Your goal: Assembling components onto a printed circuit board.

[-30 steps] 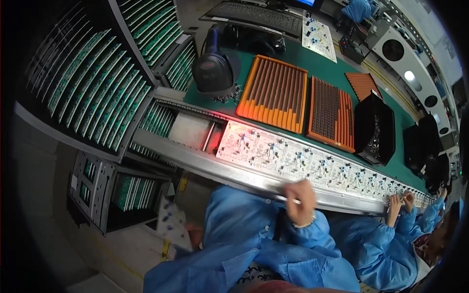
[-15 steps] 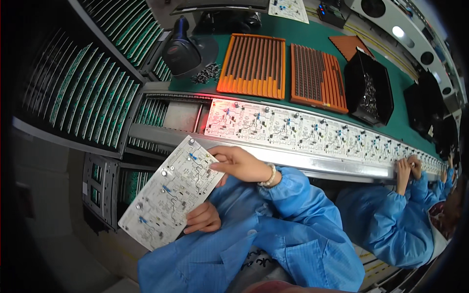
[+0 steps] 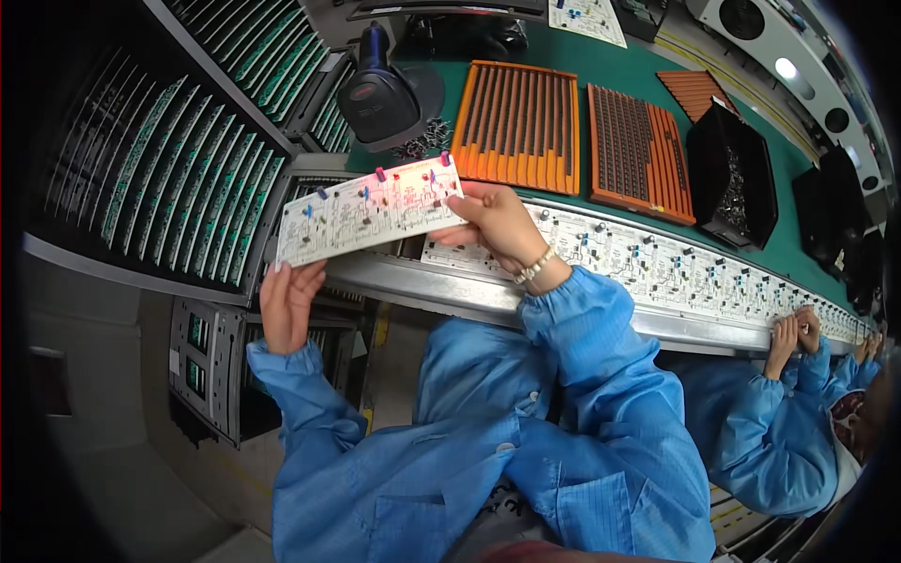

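A white circuit board with blue and dark components is held tilted above the left end of the conveyor rail, spanning both hands. My right hand, a beaded bracelet at its wrist, pinches the board's right end, thumb on top. At the lower left corner my left hand grips the edge, its fingers partly under the board. Red light falls on the board's right part. Just behind it stands a black handheld barcode scanner on its base.
A row of circuit boards runs along the metal rail. Orange slotted trays and a black bin of small parts lie on the green mat. Racks of boards stand left. A co-worker's hands work at right.
The board has moved up and away from my body, over the rail, and turned nearly level lengthwise. My left hand has shifted from its near side to its left end.
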